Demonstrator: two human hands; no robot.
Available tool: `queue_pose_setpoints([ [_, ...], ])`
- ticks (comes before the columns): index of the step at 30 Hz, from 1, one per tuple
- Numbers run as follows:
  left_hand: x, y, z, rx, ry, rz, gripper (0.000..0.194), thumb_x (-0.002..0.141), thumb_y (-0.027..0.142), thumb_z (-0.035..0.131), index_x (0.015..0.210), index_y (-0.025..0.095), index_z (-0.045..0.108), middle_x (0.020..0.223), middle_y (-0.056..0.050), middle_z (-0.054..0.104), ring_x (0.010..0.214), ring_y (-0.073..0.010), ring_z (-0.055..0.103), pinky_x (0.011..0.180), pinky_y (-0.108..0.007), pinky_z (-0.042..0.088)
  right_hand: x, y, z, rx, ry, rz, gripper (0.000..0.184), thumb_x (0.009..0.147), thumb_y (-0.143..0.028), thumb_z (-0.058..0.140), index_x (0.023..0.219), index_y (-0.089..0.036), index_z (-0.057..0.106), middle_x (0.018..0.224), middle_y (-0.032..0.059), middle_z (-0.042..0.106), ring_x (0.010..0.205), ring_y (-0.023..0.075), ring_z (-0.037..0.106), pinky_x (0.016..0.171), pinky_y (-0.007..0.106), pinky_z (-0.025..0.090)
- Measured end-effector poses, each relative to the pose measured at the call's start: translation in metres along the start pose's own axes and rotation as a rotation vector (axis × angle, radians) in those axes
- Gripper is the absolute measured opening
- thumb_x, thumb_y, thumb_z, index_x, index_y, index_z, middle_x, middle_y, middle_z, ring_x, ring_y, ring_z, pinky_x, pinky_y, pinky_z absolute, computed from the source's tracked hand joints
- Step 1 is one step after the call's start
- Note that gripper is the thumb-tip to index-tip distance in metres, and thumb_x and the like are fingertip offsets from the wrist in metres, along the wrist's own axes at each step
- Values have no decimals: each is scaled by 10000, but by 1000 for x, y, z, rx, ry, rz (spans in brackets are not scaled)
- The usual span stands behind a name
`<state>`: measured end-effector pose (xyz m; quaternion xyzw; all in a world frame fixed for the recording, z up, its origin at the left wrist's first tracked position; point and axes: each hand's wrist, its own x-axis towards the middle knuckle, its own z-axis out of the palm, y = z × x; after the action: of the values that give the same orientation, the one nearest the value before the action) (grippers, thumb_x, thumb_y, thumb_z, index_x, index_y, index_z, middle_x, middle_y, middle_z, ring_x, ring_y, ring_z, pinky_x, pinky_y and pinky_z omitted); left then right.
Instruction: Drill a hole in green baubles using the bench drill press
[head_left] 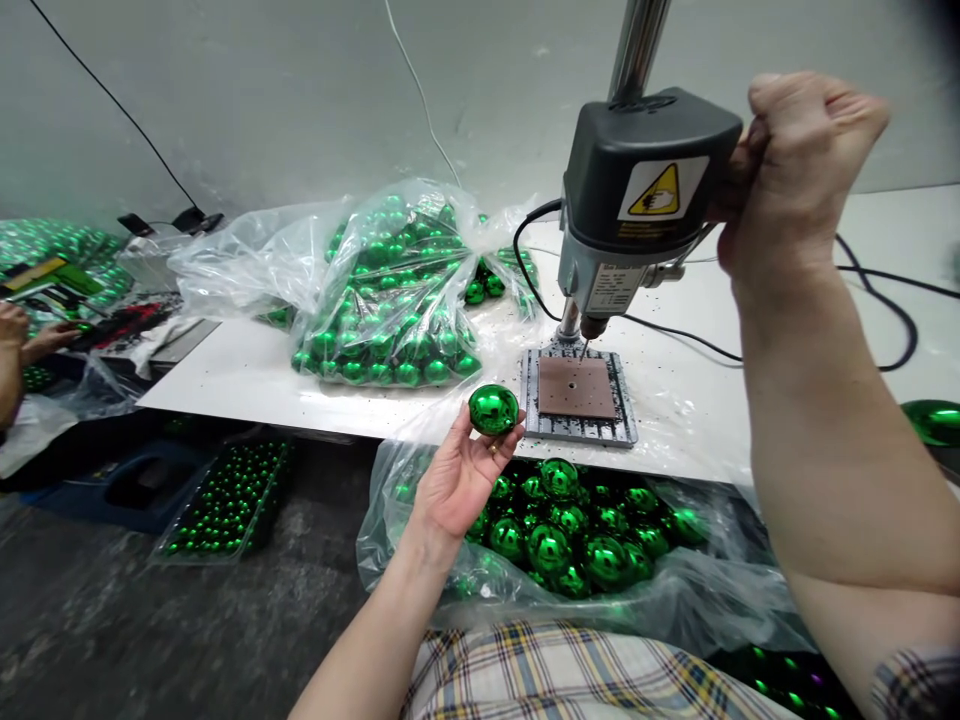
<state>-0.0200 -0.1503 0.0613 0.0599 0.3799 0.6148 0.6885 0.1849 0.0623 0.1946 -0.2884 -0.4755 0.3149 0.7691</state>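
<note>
one glossy green round ball [493,409], no long axis evident, pinched by my left hand [459,482], just left of the flat brown square pad [559,402]; my right hand [799,165], farther off, curls closed beside the black-and-grey drill press [652,180], its exact grip hidden.

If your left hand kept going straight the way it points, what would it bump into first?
Probably the near left edge of the metal base, with the green ball in the left hand touching first. Height is hard to judge, so it might pass over.
</note>
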Motion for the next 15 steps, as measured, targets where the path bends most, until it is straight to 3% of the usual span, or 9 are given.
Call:
queue_pose_setpoints([
  [3, 1, -7, -4, 97, -23, 109, 394, 856, 381, 754, 1162, 190, 595, 1139, -102, 700, 1021, -202, 700, 901, -337, 589, -1, -1, 0, -2, 4, 7, 382, 709, -100, 538, 431, -243, 319, 441, -51, 215, 367, 78, 164, 328, 251, 72],
  [6, 1, -15, -8, 274, -36, 365, 528, 773, 343, 832, 1213, 253, 555, 1105, -37, 679, 956, -155, 673, 886, -306, 560, -1, 0, -1, 3, -2, -1, 389, 729, -99, 549, 441, -242, 331, 440, -50, 230, 365, 82, 169, 327, 256, 77],
  [10, 0, -23, -11, 575, 10, 670, 607, 699, 277, 877, 1199, 246, 534, 1127, -27, 618, 963, -133, 631, 916, -271, 516, -2, 2, -2, 24, -15, -19, 388, 748, -100, 547, 448, -243, 348, 437, -49, 250, 360, 86, 174, 327, 257, 76],
  [15, -2, -27, -14, 823, 68, 816, 536, 741, 245, 830, 1190, 221, 539, 1158, -57, 559, 1075, -175, 603, 1000, -313, 482, -1, 1, -1, 37, -2, -19, 353, 711, -109, 524, 431, -244, 357, 430, -46, 244, 356, 88, 195, 332, 260, 80],
])
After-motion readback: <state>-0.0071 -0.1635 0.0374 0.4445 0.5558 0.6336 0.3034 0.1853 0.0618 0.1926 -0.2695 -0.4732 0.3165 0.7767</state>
